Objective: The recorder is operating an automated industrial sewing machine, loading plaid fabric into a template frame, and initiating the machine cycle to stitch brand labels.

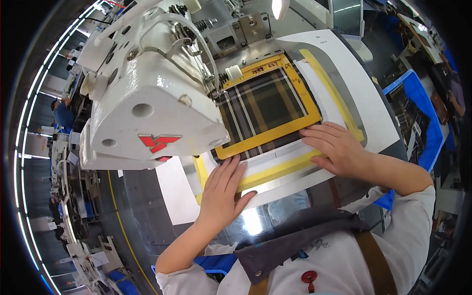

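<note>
A yellow template frame (269, 139) with handwritten marks lies over dark plaid fabric (258, 105) beside the presser foot of a white industrial sewing machine (152, 118). Beneath is a metal plate with yellow tape strips (336, 93) and white sheets (173, 196). My left hand (222, 194) is open, its fingertips resting at the frame's lower-left edge, thumb out over the taped strip. My right hand (333, 150) is open, fingers laid on the fabric's edge at the frame's lower-right corner.
A blue bin (430, 145) holding dark fabric stands at the right. A person in blue (64, 114) is at a workstation at far left, with rows of machines along that side. A yellow floor line (114, 201) runs past the table's left.
</note>
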Tool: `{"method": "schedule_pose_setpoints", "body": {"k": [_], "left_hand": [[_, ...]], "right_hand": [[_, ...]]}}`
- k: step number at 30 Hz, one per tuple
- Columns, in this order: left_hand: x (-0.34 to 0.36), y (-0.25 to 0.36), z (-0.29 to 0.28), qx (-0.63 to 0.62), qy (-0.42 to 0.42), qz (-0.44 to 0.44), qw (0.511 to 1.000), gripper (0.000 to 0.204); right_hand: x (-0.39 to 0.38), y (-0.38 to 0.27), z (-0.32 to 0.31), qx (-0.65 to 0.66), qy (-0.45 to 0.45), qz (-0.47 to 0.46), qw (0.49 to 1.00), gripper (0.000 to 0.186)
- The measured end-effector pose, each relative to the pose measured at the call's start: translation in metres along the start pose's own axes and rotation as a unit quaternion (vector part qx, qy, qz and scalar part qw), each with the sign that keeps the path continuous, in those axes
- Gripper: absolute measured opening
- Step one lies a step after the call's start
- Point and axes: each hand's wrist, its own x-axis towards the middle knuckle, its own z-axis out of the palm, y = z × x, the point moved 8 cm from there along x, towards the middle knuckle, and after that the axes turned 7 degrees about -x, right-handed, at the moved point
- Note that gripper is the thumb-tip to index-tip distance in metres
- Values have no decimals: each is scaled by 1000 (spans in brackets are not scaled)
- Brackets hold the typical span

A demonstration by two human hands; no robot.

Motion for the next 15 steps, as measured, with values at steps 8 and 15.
{"method": "schedule_pose_setpoints", "body": {"k": [8, 15], "left_hand": [[-6, -4, 10, 0, -31, -12, 999, 60], [-4, -5, 7, -25, -24, -19, 999, 56]], "right_hand": [[-7, -5, 3, -9, -1, 4, 1000, 39], [-5, -10, 2, -24, 12, -9, 1000, 37]]}}
